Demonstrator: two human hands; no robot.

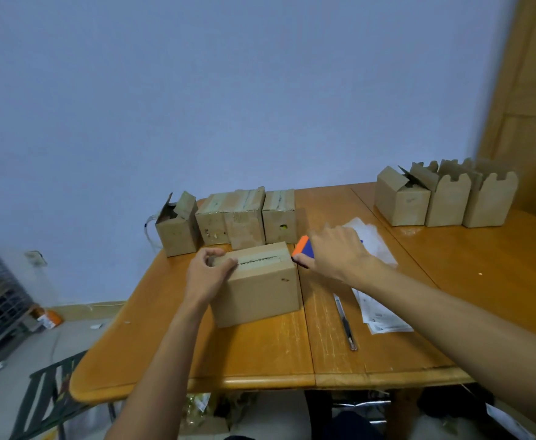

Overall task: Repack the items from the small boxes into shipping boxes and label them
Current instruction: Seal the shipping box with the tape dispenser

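While the lid seam appears to be getting its seal, head view (sole view avail.): the shipping box (260, 290) is sitting near the middle of the table (260, 354), w/ a tape strip (260, 260) running left-to-right along its top. The left hand (208, 274) is gripping the box's left top end, fingers curled over the lid edge. The right hand (336, 249) is holding an orange-and-blue tape dispenser (303, 246), fingers wrapped round it, just off the box's right top corner; whether dispenser and corner are touching cannot be told. Risks, as judged: (a) the tape is likely tearing crooked or lifting at the right end if the dispenser is being pulled at an angle, leaving a loose tail; (b) the box is looking light, so a sideways tug may be sliding it out from under the left hand, esp. toward the knife (346, 325) and label sheets (384, 315) lying near on the right; (c) the cutter edge is working close to the fingers. Behind, a row of boxes (247, 217) is standing, and open small boxes (447, 201) are waiting far right, well apart.
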